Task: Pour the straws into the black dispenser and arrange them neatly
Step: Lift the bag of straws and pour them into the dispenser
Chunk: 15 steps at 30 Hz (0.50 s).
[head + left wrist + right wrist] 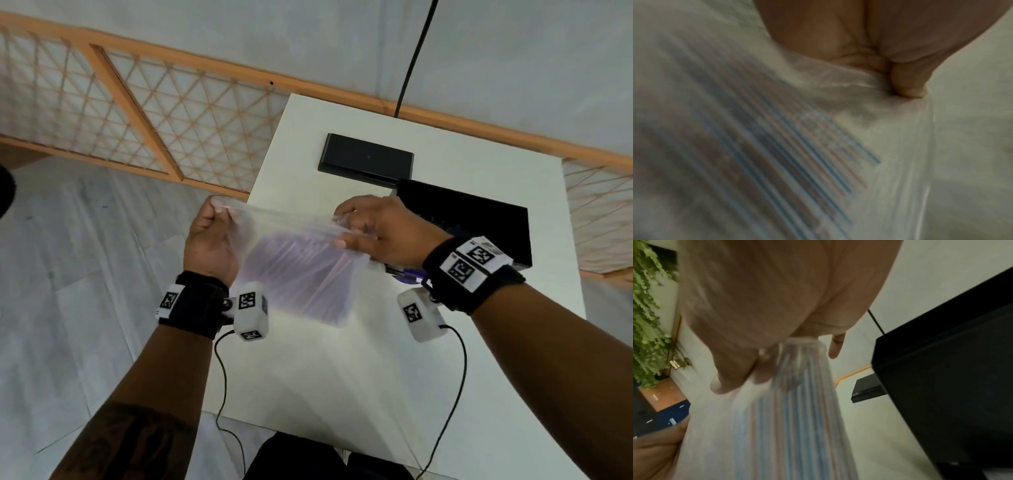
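Observation:
A clear plastic bag (291, 263) of blue and red striped straws (781, 146) hangs in the air over the white table (342, 370). My left hand (209, 236) pinches the bag's top left corner. My right hand (373, 229) grips the bag's top right end, with the straws (795, 410) hanging below it. The black dispenser (479, 219) stands just right of my right hand, partly hidden by my wrist. Its flat black lid (366, 159) lies on the table behind it.
A black cable (416, 58) runs down the wall behind the table. A wooden lattice railing (144, 113) stands at the left, over grey floor (85, 274). In the right wrist view, green plants (647, 313) hang at the far left.

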### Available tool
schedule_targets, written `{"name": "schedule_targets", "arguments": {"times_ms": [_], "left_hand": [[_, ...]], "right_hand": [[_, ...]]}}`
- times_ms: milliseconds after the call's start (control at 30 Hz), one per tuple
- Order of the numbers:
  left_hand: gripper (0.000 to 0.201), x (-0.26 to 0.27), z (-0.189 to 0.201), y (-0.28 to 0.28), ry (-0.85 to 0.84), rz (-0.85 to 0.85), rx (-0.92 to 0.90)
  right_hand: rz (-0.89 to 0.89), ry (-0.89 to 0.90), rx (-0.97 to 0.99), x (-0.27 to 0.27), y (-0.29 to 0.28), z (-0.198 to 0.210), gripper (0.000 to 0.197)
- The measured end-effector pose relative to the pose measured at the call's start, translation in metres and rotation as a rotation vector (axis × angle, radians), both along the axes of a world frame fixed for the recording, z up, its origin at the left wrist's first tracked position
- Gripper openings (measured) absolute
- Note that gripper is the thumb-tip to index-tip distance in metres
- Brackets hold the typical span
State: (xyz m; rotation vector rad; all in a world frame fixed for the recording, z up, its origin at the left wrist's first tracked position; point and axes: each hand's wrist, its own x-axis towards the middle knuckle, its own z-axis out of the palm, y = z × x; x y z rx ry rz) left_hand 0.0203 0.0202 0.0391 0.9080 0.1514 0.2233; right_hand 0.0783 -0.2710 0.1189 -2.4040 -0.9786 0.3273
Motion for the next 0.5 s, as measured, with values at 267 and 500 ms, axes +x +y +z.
{"name": "schedule_targets", "arguments": {"times_ms": [267, 500], "left_hand": [[0.02, -0.018, -0.013, -0.016, 0.07, -0.106, -0.241], [0.042, -0.037, 0.01, -0.042, 0.169, -0.137, -0.336]], "right_hand": [[-0.151, 0.264, 0.029, -0.034, -0.03, 0.013, 0.025], [-0.261, 0.135, 0.252, -0.067, -0.04, 0.001, 0.028]]}}
